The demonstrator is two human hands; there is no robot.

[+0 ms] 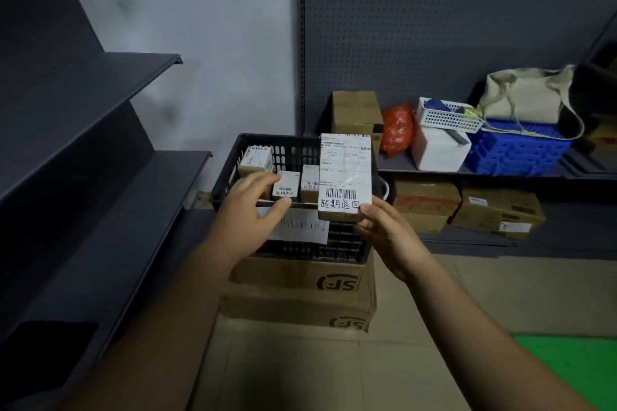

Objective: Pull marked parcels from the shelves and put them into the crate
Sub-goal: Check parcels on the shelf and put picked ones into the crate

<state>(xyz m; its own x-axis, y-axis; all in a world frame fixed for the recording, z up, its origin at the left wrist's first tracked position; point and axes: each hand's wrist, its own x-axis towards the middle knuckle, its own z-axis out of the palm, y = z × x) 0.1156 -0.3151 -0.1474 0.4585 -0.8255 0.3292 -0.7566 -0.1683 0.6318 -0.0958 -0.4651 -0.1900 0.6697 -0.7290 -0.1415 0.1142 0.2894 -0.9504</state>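
Head view: the right hand (387, 237) pinches a marked parcel (345, 173) by its lower right corner, thumb on the front and the fingers (362, 228) curled behind. The parcel is held upright with its label facing the camera, probably so the handwritten mark under the barcode can be checked before it goes in. It hangs above the right side of the black crate (293, 152), not yet inside. The left hand (248, 207) holds nothing; it reaches over the crate's near left edge with fingers loosely spread, close to a small parcel (286, 185), seemingly to make room or to steady things. The crate rests on stacked cardboard boxes (293, 294), which raises it to a handy height. It holds three small labelled parcels standing upright along the left and middle, and a white sheet (300, 227) hangs on its front wall.
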